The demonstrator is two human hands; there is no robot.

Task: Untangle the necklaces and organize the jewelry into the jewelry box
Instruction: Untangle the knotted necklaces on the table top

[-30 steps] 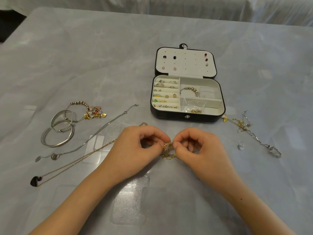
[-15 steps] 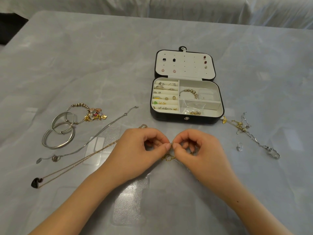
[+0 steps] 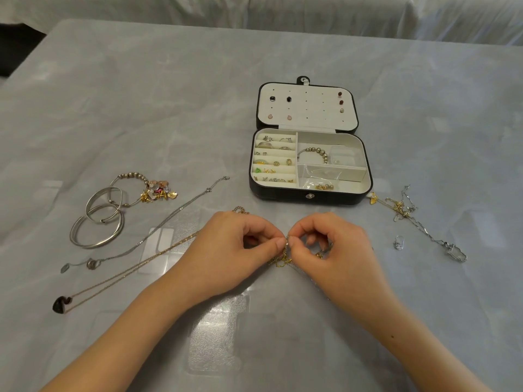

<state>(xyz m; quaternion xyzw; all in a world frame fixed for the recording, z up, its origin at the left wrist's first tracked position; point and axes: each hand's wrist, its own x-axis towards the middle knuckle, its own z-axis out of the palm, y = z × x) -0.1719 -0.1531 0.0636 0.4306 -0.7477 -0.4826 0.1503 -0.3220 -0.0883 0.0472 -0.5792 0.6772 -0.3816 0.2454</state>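
Both hands, my left hand [image 3: 240,244] and right hand [image 3: 328,244], pinched the gold knotted chain [image 3: 283,257] at frame centre, below the open jewelry box [image 3: 311,198]; untangling step, next I'd judge gentle teasing apart.

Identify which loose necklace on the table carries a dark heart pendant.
The gold chain nearest the person on the left: its dark heart pendant lies at its near end. The silver chain beside it ends in small silver charms.

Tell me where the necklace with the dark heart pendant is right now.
In the head view, the dark heart pendant lies on the table's near left, its gold chain running up toward the left hand.
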